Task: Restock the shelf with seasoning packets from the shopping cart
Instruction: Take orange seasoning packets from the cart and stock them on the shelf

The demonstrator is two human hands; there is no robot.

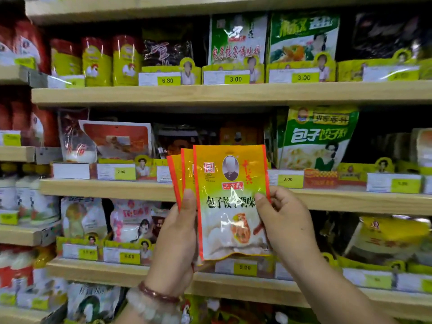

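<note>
Head view. Item: fan of glossy orange-and-yellow plastic seasoning packets (230, 202), at least three, held upright in front of the middle pale wooden shelf board (112, 189), overlapping its front edge. Left hand (176, 239), beaded bracelets at the wrist, closed around the fan's lower left edge, thumb pressed on the packets behind the front one. Right hand (284, 220) pinching the front packet's right edge, thumb on its face. Both sets of fingers clamped on packets; none released.

Slot: dark gap above the board, directly behind the fan, between the red-and-white pouch (117, 140) to its left and the tall green-and-white dumpling-flour bag (315, 139) to its right. Shopping cart not visible.

Risks, judged:
- slick film; rear packets could slide out of the left grip as the front one is peeled away
- floppy packet may buckle against the yellow price-tag rail (289, 178) and catch
- crowded slot; pushing in could topple neighbouring bags
- similar green packets on the board above; misplacement possible
</note>
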